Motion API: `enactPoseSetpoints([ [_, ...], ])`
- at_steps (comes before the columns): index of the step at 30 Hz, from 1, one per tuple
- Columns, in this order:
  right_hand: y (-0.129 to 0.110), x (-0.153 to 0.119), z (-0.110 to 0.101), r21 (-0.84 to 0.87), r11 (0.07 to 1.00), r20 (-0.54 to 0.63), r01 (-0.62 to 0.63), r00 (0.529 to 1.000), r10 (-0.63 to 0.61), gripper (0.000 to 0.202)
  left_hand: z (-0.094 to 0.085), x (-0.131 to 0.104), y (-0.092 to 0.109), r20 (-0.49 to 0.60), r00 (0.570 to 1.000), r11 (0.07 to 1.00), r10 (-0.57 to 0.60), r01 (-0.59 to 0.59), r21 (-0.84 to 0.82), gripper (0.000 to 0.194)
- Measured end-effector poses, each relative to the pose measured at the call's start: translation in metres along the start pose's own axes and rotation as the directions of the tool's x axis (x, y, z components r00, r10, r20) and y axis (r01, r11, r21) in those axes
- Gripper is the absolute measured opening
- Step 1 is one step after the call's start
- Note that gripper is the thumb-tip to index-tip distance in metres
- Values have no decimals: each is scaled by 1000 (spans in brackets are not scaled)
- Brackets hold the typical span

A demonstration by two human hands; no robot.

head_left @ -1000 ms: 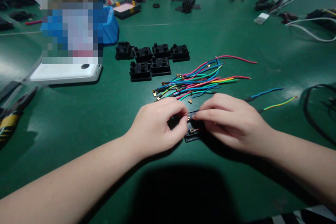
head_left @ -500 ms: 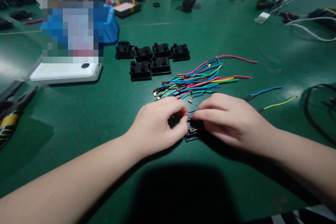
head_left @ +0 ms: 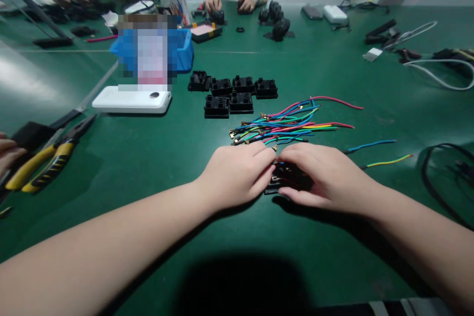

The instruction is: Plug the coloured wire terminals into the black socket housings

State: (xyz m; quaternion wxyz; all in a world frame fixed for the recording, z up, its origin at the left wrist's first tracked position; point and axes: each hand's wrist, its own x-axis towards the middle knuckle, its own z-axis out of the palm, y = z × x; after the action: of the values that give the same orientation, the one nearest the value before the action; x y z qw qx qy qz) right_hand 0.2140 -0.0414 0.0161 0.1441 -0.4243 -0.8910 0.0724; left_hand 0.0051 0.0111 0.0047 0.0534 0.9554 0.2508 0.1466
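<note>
A black part with small metal contacts [head_left: 273, 186] lies on the green table between my two hands, mostly covered by them. My left hand [head_left: 240, 173] is closed, thumb and fingers pressed together at the part's left side; what they pinch is hidden. Over the right side, my right hand [head_left: 326, 175] is curved with thumb and fingers apart, and its fingertips are close to the part. Just beyond lies a bundle of coloured wires [head_left: 289, 123] with brass terminals. Several black housings [head_left: 217, 106] stand behind the wires, to the left.
Pliers [head_left: 55, 158] with yellow handles lie at the left, near another person's hand [head_left: 9, 153]. A white device [head_left: 131, 100] and a blue bin [head_left: 184, 49] stand farther back. Black cable [head_left: 427, 173] curls at the right. Two people work at the far side.
The view has tilted up and shifted left. My right thumb and fingers have spread apart. My left fingers have closed together. A person's hand has come into view by the pliers.
</note>
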Motion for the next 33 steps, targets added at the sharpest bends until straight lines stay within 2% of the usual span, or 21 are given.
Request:
enactPoseSetpoints([
  [4, 7, 1, 1, -81, 991, 15, -103, 994, 104, 45, 3, -1, -2, -86, 994, 985, 72, -57, 166, 23],
  [8, 8, 3, 7, -159, 984, 38, -80, 995, 87, 41, 2, -3, -1, -103, 991, 975, 80, -56, 215, 21],
  [11, 8, 2, 15, -175, 982, -30, -75, 997, 71, 43, 0, -3, 0, -91, 995, 999, -44, 47, 23, 21],
  [14, 10, 0, 20, -180, 982, -77, -51, 996, 37, 43, -3, -3, 1, -97, 986, 980, -133, 116, -161, 17],
  [17, 16, -2, 23, -258, 966, -153, 8, 987, -49, 46, -3, -3, 1, -137, 977, 963, -164, 129, -236, 13],
  [20, 25, 1, 27, -346, 937, -277, 43, 950, -146, 51, -1, -3, 0, -193, 960, 938, -202, 132, -322, 13],
  [23, 31, 7, 30, -371, 928, -338, 40, 925, -175, 53, 0, 1, -3, -237, 934, 899, -267, 153, -409, 21],
  [25, 32, 10, 30, -344, 938, -339, 42, 926, -166, 54, -2, 3, -3, -184, 910, 804, -373, 217, -554, 31],
  [27, 33, 10, 28, -285, 956, -312, 70, 936, -162, 55, -4, 5, 1, -55, 892, 671, -448, 295, -680, 34],
  [30, 32, 3, 22, -171, 977, -246, 128, 955, -168, 54, -7, 7, 16, 128, 885, 552, -448, 386, -739, 29],
  [33, 31, -4, 17, -109, 985, -192, 137, 969, -156, 55, -9, 6, 28, 219, 863, 467, -456, 441, -767, 29],
])
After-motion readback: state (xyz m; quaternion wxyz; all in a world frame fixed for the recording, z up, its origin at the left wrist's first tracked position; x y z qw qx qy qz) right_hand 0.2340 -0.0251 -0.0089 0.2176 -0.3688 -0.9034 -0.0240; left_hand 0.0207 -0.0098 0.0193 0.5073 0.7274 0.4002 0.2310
